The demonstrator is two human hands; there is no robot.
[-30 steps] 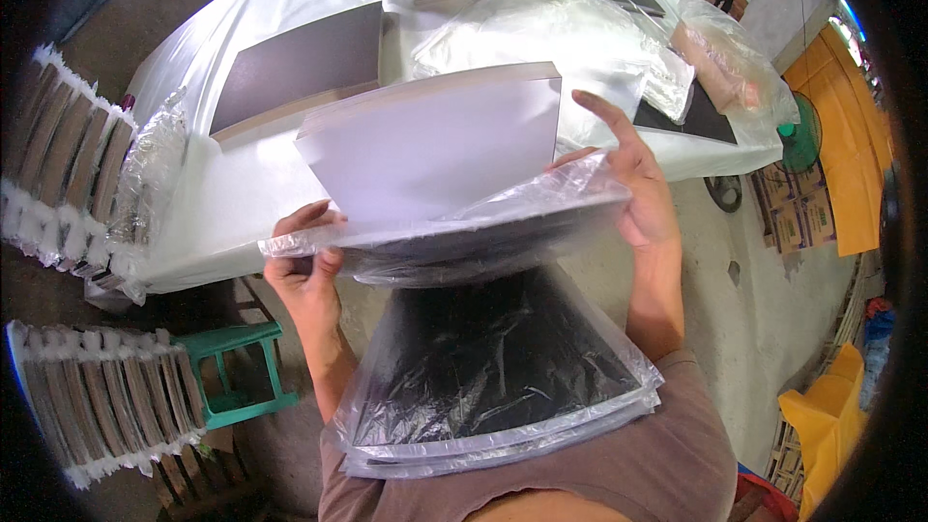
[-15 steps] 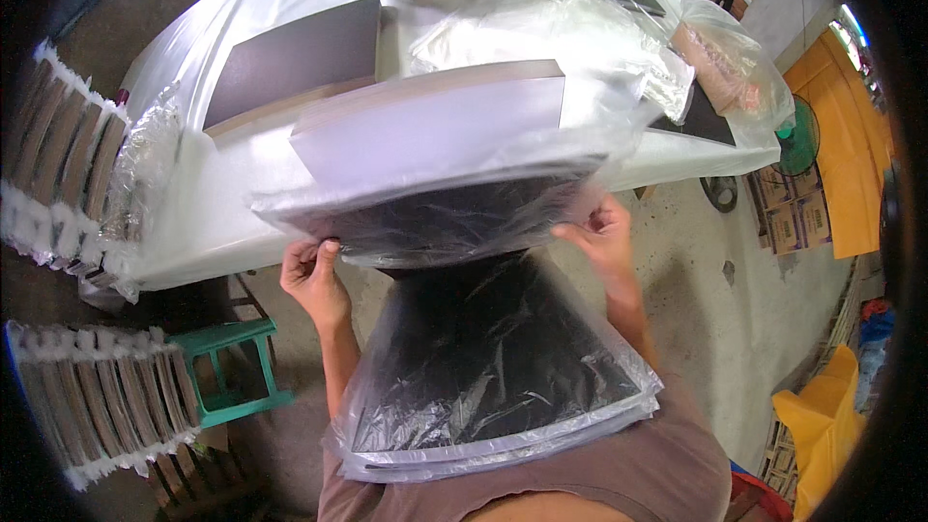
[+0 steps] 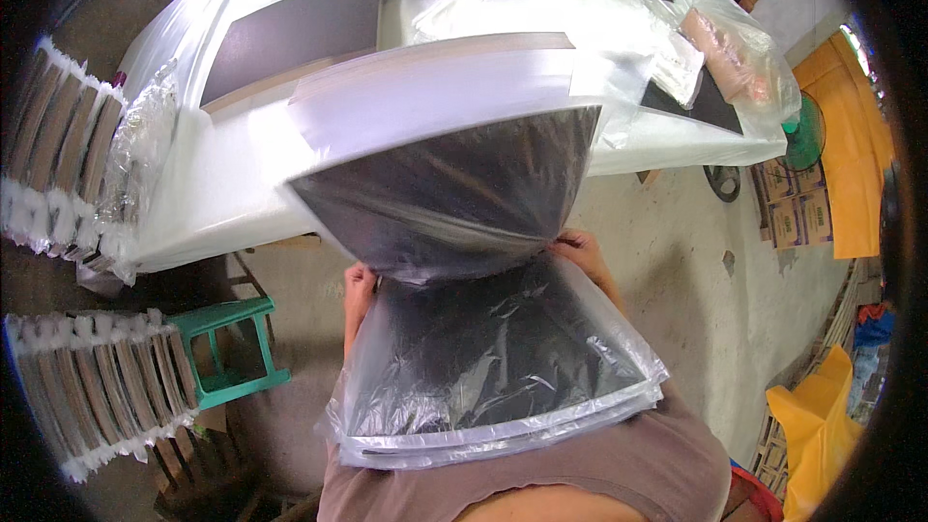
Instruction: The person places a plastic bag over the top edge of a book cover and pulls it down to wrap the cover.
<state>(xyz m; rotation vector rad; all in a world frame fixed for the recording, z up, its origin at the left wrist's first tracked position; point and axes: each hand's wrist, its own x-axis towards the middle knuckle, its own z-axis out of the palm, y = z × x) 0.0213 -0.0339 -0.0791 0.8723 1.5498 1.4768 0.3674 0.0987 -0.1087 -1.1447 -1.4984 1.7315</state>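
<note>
A dark rectangular panel (image 3: 454,188) stands tilted up in front of me inside a clear plastic bag, its far edge close to the table. My left hand (image 3: 359,282) is closed on the bag's near left corner. At the near right corner, my right hand (image 3: 578,249) pinches the plastic, partly hidden behind the bag. Between my forearms, against my body, lies a stack of dark panels in clear plastic (image 3: 483,358). Just beyond the raised panel, a stack of white sheets (image 3: 435,82) rests on the table.
The table (image 3: 222,203) is covered in white plastic and carries a dark panel stack (image 3: 300,34) and loose clear bags (image 3: 541,14). Wrapped bundles (image 3: 106,387) stand at left beside a green stool (image 3: 232,348). A green fan (image 3: 804,130) and cartons (image 3: 797,208) are at right.
The bagged panel has tipped up, showing more of its dark face. Both hands have drawn nearer to me and closer together, and the plastic now lies smoother over the panel.
</note>
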